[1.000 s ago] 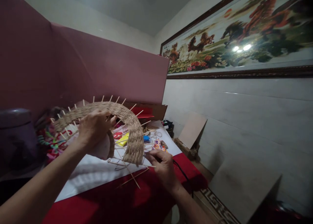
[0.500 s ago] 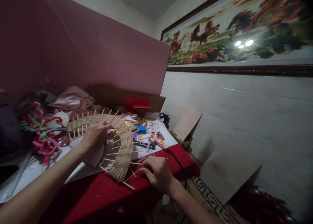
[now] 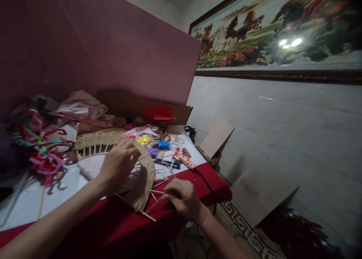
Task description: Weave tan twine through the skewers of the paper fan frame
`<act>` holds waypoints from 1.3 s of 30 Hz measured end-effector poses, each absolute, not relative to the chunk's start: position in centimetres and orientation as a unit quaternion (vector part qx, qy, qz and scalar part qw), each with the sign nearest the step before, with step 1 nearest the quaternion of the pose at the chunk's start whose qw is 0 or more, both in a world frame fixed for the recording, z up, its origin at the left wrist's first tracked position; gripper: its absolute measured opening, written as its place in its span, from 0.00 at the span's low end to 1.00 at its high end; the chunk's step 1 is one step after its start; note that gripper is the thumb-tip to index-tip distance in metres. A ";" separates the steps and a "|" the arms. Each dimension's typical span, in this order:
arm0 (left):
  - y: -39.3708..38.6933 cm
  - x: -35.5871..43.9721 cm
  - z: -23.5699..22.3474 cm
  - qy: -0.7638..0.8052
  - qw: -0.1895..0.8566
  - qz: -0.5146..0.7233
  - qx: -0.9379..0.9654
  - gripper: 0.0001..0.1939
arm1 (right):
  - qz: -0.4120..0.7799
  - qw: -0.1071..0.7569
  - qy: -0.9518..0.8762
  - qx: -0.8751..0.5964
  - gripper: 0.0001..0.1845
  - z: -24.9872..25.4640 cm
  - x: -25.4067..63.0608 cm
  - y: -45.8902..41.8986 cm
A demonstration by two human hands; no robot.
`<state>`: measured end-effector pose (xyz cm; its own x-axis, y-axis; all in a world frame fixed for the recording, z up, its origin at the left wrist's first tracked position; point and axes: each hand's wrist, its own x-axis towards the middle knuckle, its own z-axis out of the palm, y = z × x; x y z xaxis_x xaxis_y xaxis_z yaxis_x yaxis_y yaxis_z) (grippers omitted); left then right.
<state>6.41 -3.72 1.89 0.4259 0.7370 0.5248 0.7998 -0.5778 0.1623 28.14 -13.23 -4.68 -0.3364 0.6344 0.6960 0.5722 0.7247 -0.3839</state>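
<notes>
A curved piece woven from tan twine on thin wooden sticks [image 3: 147, 183] stands tilted over the front of the table, its stick ends jutting out along the edge. My left hand [image 3: 120, 164] reaches over its middle, the fingers bent around the woven band; their tips are partly hidden. To the right of the piece my right hand [image 3: 182, 198] is closed, thumb against curled fingers. A thin strand of twine [image 3: 155, 204] runs from the band's lower end to those fingers. Inside the curve lies a pale rounded panel [image 3: 90, 165].
A flower-patterned glue gun [image 3: 183, 158] with a black cord lies right of the weaving. Near it are dark-handled scissors [image 3: 172, 164], a blue packet [image 3: 163, 144] and a yellow one [image 3: 143, 139]. Coloured pipe cleaners [image 3: 46, 161] pile up at left. Red cloth [image 3: 210, 179] covers the table's front edge.
The woven piece has tipped, so its outer sticks at the back no longer show and its inner ones do. My left hand has shifted slightly right; my right hand has sunk a little.
</notes>
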 end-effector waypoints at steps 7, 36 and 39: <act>-9.7 11.1 0.8 -0.420 -0.397 -0.281 -0.766 0.08 | -0.015 0.424 -0.799 -0.426 0.09 -4.7 28.0 -13.3; -8.4 10.7 -1.4 -0.315 -0.670 -0.250 -0.624 0.19 | -0.141 0.409 -0.751 -0.500 0.06 -3.3 25.6 -14.6; -8.6 10.8 -1.3 -0.326 -0.652 -0.263 -0.633 0.20 | -0.141 0.402 -0.757 -0.495 0.06 -3.3 25.7 -14.1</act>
